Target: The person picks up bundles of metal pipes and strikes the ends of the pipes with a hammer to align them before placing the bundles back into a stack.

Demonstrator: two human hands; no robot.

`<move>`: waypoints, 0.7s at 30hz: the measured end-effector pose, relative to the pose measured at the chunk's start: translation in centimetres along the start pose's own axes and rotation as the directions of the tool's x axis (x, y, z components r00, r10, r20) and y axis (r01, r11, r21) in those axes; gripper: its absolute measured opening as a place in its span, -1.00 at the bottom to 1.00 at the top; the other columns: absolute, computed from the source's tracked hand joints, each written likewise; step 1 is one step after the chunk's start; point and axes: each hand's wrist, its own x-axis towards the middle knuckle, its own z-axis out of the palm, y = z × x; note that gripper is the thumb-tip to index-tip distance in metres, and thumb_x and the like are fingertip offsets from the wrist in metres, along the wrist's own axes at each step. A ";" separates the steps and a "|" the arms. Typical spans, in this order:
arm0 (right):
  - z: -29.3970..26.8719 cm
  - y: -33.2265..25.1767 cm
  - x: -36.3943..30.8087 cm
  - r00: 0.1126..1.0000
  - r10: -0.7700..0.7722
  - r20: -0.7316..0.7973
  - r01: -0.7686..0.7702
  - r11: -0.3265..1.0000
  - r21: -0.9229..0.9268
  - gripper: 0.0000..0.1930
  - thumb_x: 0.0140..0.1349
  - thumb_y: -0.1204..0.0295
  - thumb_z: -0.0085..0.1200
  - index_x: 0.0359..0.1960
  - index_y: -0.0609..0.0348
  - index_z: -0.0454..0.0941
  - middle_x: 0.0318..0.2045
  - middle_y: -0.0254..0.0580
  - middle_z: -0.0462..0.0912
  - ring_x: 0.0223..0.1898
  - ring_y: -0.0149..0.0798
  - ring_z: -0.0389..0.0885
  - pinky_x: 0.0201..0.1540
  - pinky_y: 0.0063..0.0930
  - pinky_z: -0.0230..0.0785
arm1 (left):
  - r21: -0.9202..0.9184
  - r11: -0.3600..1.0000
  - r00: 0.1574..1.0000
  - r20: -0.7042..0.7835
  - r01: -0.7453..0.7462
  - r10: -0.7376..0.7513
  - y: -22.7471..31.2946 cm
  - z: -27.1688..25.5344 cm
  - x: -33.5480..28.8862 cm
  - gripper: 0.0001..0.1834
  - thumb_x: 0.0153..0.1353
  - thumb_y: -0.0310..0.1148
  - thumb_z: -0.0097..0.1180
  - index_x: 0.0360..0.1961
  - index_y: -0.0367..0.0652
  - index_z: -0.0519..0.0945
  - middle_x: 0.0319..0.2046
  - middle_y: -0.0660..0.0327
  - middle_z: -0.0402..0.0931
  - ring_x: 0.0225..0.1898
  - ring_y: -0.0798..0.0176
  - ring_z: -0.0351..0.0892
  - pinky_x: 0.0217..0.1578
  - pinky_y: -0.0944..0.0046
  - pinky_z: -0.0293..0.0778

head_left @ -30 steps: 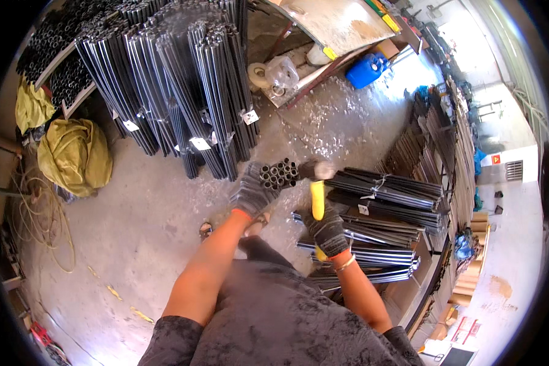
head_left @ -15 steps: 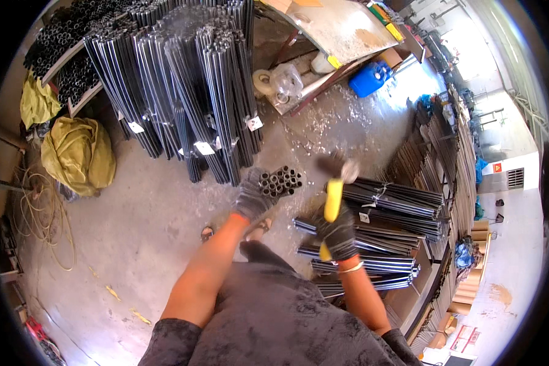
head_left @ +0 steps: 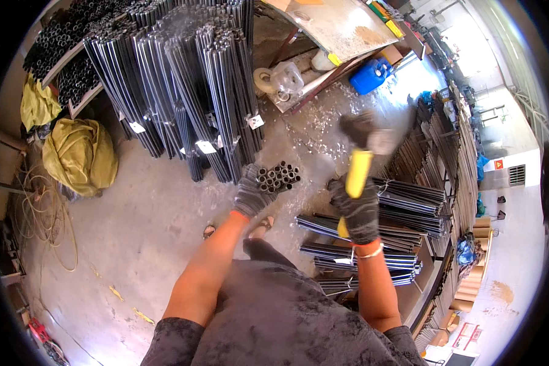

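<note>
My left hand (head_left: 252,194), in a grey glove with an orange cuff, is closed round the upper part of a bundle of metal tubes (head_left: 279,177). The tubes' round open ends face up; their lower lengths are hidden. My right hand (head_left: 357,213), gloved the same way, grips a hammer by its yellow handle (head_left: 359,172). The hammer's head is raised, smeared by motion, to the right of the tube ends and apart from them.
Tall bundles of dark tubes (head_left: 216,91) stand ahead to the left, some with white tags. A yellow-green sack (head_left: 79,155) and a coiled hose (head_left: 49,213) lie farther left. Tied tube bundles (head_left: 384,259) rest at the right. Ahead are a worktable (head_left: 341,30) and a blue jug (head_left: 371,76).
My right hand has moved to the right and slightly up with the hammer, away from the tube ends. My left hand and its bundle have hardly moved.
</note>
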 end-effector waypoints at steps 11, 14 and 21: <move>1.6 6.9 -1.6 0.995 -0.103 -0.018 0.095 0.962 -0.255 -0.82 0.08 0.40 0.20 -0.44 0.21 0.46 -0.59 -0.23 0.52 -0.56 -0.27 0.48 -0.51 -0.38 0.31 | -0.473 0.881 0.989 -0.137 -0.009 -0.063 0.2 0.8 -0.4 -0.56 0.26 -0.27 -0.20 0.13 -0.23 0.31 0.19 0.02 0.32 0.22 0.01 0.28 0.19 0.10 0.26; -0.6 -4.4 0.9 0.999 0.019 0.030 -0.026 0.971 0.239 -0.92 0.12 0.55 0.13 -0.47 0.16 0.47 -0.57 -0.37 0.52 -0.57 -0.45 0.46 -0.54 -0.57 0.29 | -0.506 0.863 0.990 -0.125 -0.012 -0.060 0.3 0.5 -0.8 -0.57 0.26 -0.27 -0.19 0.11 -0.23 0.32 0.17 0.02 0.33 0.21 0.02 0.30 0.18 0.10 0.27; 3.1 6.7 -3.7 0.967 0.070 0.246 0.040 0.910 -0.414 -0.78 0.08 0.45 0.19 -0.27 0.16 0.44 -0.52 -0.22 0.55 -0.46 -0.28 0.51 -0.34 -0.44 0.40 | -0.425 0.905 0.999 -0.040 0.002 -0.021 0.2 1.6 0.4 -0.61 0.26 -0.29 -0.16 0.08 -0.21 0.35 0.14 0.04 0.37 0.17 0.03 0.34 0.14 0.08 0.31</move>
